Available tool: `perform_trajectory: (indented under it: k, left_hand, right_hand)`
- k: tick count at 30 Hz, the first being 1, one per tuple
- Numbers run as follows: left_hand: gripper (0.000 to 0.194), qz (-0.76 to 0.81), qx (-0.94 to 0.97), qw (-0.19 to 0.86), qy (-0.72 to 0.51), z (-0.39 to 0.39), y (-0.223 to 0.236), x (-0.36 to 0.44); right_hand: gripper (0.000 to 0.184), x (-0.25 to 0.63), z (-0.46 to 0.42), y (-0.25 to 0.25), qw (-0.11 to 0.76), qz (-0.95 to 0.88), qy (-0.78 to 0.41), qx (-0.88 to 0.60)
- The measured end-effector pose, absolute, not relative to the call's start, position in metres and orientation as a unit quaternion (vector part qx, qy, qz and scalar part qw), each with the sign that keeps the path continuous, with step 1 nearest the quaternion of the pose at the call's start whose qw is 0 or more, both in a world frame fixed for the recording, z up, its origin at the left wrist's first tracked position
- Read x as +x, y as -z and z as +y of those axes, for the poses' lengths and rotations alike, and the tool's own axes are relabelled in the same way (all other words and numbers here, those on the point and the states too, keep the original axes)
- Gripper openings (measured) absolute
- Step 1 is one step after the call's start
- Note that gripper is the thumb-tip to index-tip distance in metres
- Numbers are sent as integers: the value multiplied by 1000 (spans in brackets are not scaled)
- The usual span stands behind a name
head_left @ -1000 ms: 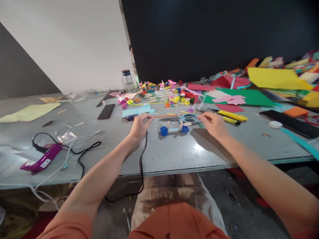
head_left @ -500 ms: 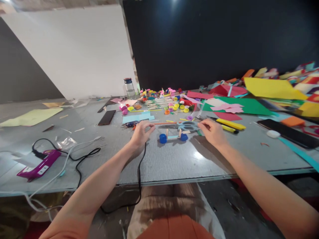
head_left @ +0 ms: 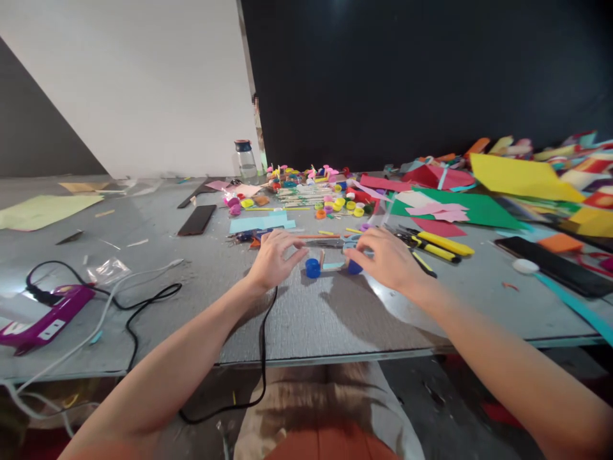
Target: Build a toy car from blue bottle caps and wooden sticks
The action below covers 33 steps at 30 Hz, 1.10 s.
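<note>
A small model made of craft sticks (head_left: pixel 330 263) with a blue bottle cap (head_left: pixel 313 268) at its left end and another (head_left: pixel 355 267) at its right end stands on the grey table (head_left: pixel 335 313) in front of me. My left hand (head_left: pixel 276 257) rests just left of it, with loosely bent fingers reaching toward the left cap and nothing in them. My right hand (head_left: pixel 385 259) lies over the model's right end, its fingertips closed on the right cap and stick. Part of the model is hidden under that hand.
Blue-handled scissors (head_left: pixel 352 239), yellow cutters (head_left: pixel 443 243) and coloured caps (head_left: pixel 335 204) lie behind the model. Coloured paper sheets (head_left: pixel 479 204) fill the right. A purple glue gun (head_left: pixel 45 316) with black cable (head_left: pixel 148 300) lies at the left, and dark phones (head_left: pixel 195 220) (head_left: pixel 558 255) lie on either side.
My right hand has moved left from the scissors onto the model's right end. My left hand has edged toward the left cap. The camera has tilted slightly.
</note>
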State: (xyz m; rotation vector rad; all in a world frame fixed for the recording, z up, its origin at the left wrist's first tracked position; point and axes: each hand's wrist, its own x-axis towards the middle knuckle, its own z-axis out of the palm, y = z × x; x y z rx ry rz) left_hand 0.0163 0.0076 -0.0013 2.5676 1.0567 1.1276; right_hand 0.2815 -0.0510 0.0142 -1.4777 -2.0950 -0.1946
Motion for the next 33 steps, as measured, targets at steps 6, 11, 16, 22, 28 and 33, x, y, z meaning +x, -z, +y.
perform_trajectory:
  k: [6, 11, 16, 22, 28, 33]
  left_hand:
    - [10, 343, 854, 44, -387, 8, 2, 14]
    - [9, 333, 857, 35, -391, 6, 2, 16]
    - [10, 329, 858, 31, -392, 7, 3, 15]
    - [10, 325, 862, 25, -389, 8, 5, 14]
    - [9, 323, 864, 23, -387, 10, 5, 14]
    - [10, 323, 864, 24, -386, 9, 6, 14]
  right_hand:
    - [29, 255, -43, -21, 164, -772, 167, -591]
    - [24, 256, -41, -25, 105, -765, 198, -604]
    - [24, 257, -39, -25, 69, -767, 229, -596]
    - [26, 259, -40, -20, 56, -781, 263, -564]
    - [27, 259, -41, -18, 62, -786, 283, -545]
    - [31, 259, -41, -17, 70, -786, 291, -542]
